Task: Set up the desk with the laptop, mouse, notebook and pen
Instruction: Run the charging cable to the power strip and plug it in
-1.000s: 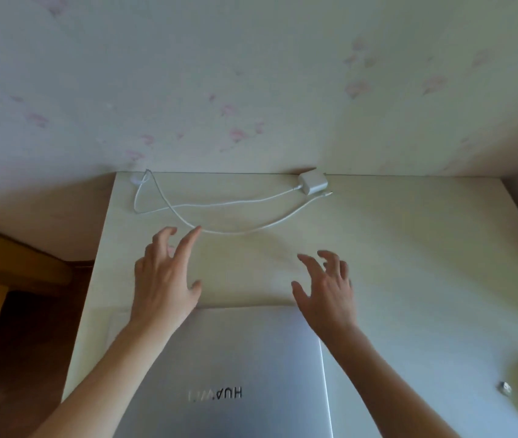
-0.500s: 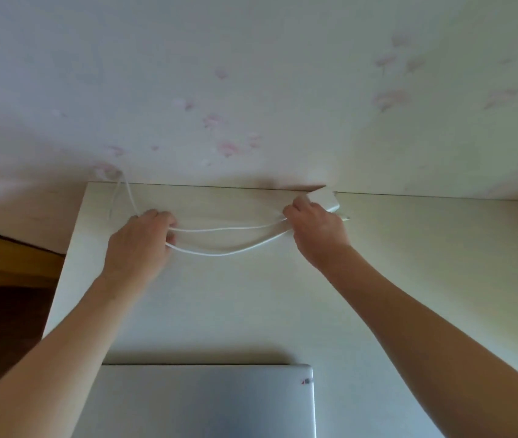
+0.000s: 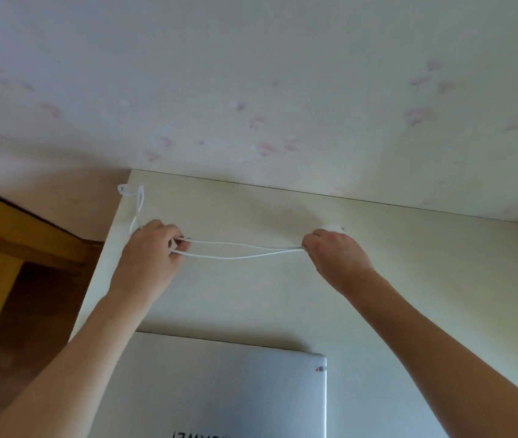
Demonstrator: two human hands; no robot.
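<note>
A closed silver laptop [image 3: 229, 387] lies flat at the near edge of the pale desk [image 3: 425, 279]. Beyond it a white charger cable [image 3: 238, 251] runs in two strands between my hands. My left hand [image 3: 150, 254] is closed on the cable's left part, where a loop [image 3: 139, 200] trails toward the desk's far left corner. My right hand [image 3: 333, 254] is closed on the cable's right end and covers the white charger block [image 3: 333, 228], of which only a sliver shows. Mouse, notebook and pen are out of view.
A wall with pale pink flower wallpaper [image 3: 267, 105] rises right behind the desk. To the left stands a wooden piece of furniture [image 3: 14, 229] over a dark wood floor [image 3: 30, 311].
Both hands left the laptop lid, reached to the back of the desk and closed on the cable. Since then they have drawn it nearer and pulled the strands straighter.
</note>
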